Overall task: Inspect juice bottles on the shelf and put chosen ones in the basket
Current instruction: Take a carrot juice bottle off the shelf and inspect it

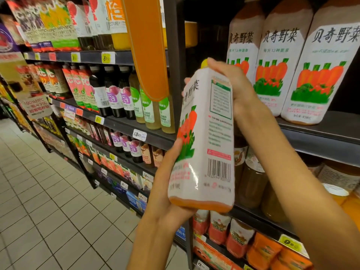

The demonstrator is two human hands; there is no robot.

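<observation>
Two bare hands hold one tall white-labelled juice bottle w/ orange carrot artwork, orange juice showing at its base and a yellow cap at top. It's up in front of the shelves, tilted a bit, its side panel w/ green-framed text box and barcode facing the camera. Left hand cups the bottom from below, thumb pressed on the carrot picture, fingers wrapped under the base. Right hand is clamped over the shoulder near the cap, fingers curled around the far side, fingertips just peeking past the label's left edge. Behind, three matching white carrot bottles stand upright on a dark metal shelf at right, close behind the right hand. Left of the upright post: rows of dark and pale-green bottles, yellow price tags, an orange hanging sign. White tiled floor lower left. No basket in shot.
</observation>
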